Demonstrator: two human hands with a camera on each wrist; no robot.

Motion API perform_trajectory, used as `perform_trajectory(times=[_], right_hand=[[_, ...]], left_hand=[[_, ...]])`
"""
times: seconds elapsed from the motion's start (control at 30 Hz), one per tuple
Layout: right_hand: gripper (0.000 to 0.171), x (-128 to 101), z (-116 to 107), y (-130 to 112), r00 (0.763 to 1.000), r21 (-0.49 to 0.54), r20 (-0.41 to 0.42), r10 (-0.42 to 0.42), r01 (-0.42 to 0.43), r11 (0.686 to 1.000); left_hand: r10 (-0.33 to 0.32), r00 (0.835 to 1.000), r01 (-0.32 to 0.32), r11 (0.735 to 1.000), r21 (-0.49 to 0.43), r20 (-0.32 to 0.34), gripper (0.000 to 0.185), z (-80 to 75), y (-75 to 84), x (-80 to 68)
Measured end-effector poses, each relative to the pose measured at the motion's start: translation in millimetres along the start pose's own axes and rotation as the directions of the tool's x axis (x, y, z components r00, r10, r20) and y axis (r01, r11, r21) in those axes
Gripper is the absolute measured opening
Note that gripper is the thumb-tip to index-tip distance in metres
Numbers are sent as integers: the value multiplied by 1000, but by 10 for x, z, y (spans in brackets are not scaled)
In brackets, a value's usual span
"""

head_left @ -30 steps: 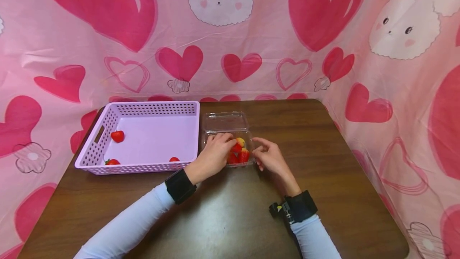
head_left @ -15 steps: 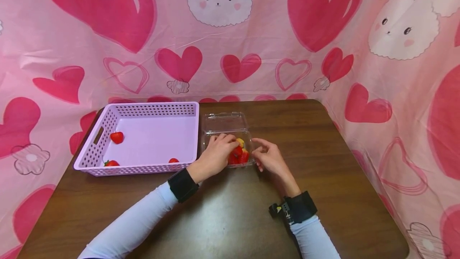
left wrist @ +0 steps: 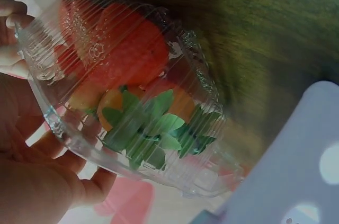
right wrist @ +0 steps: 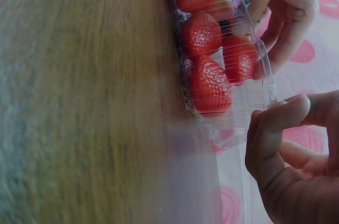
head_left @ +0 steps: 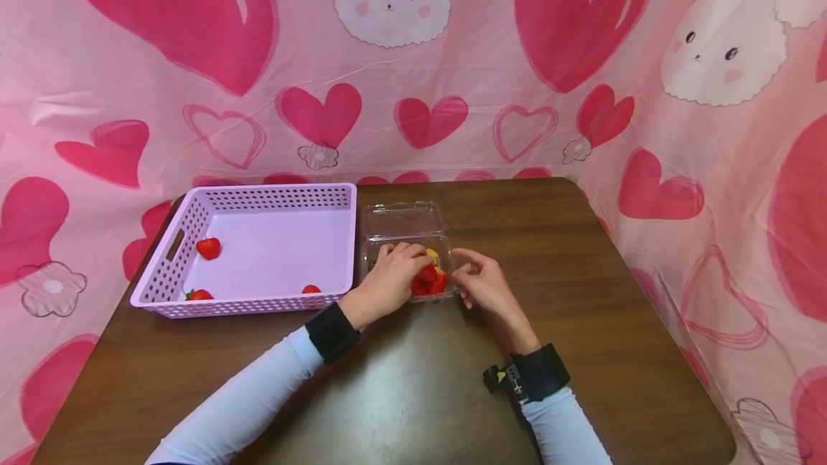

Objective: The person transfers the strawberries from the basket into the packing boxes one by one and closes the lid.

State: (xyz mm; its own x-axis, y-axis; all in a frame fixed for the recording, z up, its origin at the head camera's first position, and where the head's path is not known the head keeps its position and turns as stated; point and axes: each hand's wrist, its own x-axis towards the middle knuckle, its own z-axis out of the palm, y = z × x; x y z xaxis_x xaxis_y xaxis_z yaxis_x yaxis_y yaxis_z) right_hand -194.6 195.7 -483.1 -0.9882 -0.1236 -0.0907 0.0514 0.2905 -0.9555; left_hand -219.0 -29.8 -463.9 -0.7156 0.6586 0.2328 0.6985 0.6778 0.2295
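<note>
A clear plastic clamshell container with its lid raised stands on the table, full of strawberries, green leaf tops showing through its wall in the left wrist view. My left hand reaches over the rim from the near left, curled fingers on a red strawberry near the top; the hand hides part of the contents. At the opposite side, my right hand pinches the container's rim between thumb and index finger. A yellowish fruit shows beside the left fingertips.
A lilac perforated basket stands directly left of the container, with a strawberry at its left side and two more along its near wall. Brown wooden tabletop extends right and in front. A pink heart-printed cloth hangs behind.
My left fingers have shifted slightly right and down over the strawberries, pressing the red one a little lower. My right hand keeps its place at the rim.
</note>
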Motion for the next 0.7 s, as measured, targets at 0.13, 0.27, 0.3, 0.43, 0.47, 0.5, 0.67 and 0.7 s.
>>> perform_trajectory(times=[0.13, 0.27, 0.3, 0.43, 0.47, 0.5, 0.67, 0.7], right_hand=[[45, 2, -1, 3, 1000, 3, 0, -3, 3, 1000], [45, 0, 0, 5, 1000, 8, 4, -3, 3, 1000], [45, -1, 0, 5, 1000, 11, 5, -3, 3, 1000], [46, -6, 4, 5, 1000, 17, 8, -1, 1, 1000], [46, -5, 5, 5, 1000, 18, 7, -1, 1, 1000], [46, -4, 5, 6, 1000, 18, 6, -2, 2, 1000], [45, 7, 2, 15, 1000, 15, 2, -6, 6, 1000], [45, 9, -1, 18, 1000, 15, 2, -6, 6, 1000]], left_hand=[[4, 1000, -4, 1000, 4, -5, 47, 3, -12, -1], [12, 1000, -12, 1000, 9, -16, 47, 17, -30, 0], [13, 1000, -13, 1000, 8, -16, 47, 21, -34, 0], [7, 1000, -7, 1000, 6, -12, 48, 38, -46, -6], [7, 1000, -7, 1000, 5, -13, 48, 42, -49, -7], [6, 1000, -6, 1000, 1, -12, 48, 42, -51, -8], [14, 1000, -14, 1000, -2, -14, 50, 44, -60, -12], [14, 1000, -14, 1000, -2, -14, 50, 44, -61, -15]])
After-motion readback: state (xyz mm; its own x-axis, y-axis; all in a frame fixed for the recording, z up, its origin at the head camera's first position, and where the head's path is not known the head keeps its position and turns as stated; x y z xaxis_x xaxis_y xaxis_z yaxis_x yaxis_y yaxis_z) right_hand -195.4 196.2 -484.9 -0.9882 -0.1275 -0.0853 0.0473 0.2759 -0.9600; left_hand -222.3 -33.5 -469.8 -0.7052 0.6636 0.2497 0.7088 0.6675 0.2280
